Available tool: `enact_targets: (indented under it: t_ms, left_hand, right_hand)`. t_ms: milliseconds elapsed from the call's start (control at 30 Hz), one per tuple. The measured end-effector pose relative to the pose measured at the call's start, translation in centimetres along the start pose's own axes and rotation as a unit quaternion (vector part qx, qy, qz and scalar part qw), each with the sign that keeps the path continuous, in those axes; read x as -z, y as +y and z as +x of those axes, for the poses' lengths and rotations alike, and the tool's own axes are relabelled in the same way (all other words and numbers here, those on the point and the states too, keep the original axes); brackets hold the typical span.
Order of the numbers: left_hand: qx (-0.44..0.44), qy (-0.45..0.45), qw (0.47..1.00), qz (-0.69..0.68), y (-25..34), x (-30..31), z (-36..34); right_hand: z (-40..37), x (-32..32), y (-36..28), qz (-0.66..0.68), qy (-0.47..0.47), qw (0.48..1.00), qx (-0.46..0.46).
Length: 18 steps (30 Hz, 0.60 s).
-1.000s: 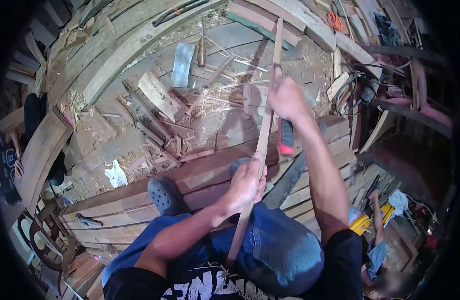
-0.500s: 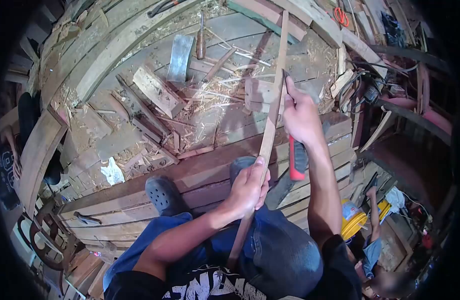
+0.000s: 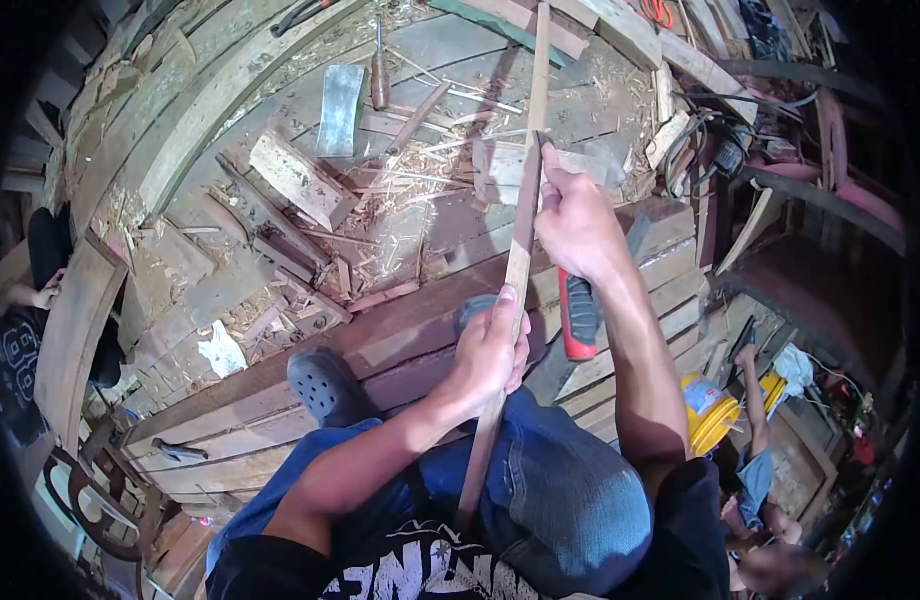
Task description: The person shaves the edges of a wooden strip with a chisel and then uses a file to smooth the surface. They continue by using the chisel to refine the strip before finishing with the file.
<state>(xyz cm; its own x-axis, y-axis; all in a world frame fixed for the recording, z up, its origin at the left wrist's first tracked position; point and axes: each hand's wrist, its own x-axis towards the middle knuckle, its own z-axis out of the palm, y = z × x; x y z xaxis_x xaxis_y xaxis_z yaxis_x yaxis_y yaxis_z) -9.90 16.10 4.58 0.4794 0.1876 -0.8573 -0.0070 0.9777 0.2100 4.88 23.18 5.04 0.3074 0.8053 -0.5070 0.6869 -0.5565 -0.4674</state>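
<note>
Wooden strip (image 3: pixel 522 235) runs lengthwise forward, gripped by the left hand (image 3: pixel 488 352); farther out along its right side, the right hand (image 3: pixel 582 225) clasps a red-and-black-handled tool (image 3: pixel 578 318).

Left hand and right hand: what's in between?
The head view shows a stretch of the wooden strip between the left hand and the right hand.
</note>
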Motion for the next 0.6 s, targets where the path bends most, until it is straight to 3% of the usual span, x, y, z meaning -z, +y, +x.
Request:
enact_targets:
  t_ms: [200,300,467,600]
  left_hand:
    - [-0.006,0.004,1.000,0.027,0.1,0.2,0.4]
    - [-0.012,-0.003,0.999,0.036,0.1,0.3,-0.1]
    - [-0.002,-0.003,1.000,0.024,0.1,0.6,0.1]
    - [-0.003,-0.008,1.000,0.016,-0.3,0.6,0.0]
  right_hand:
    - [4.3,-1.9,1.3,-0.024,0.082,0.996,0.037]
    - [5.1,-0.9,0.5,-0.074,0.017,0.997,0.016]
    - [2.3,-1.0,0.3,-0.044,0.020,0.998,0.031]
    - [3.8,-1.0,0.4,-0.033,0.024,0.999,-0.015]
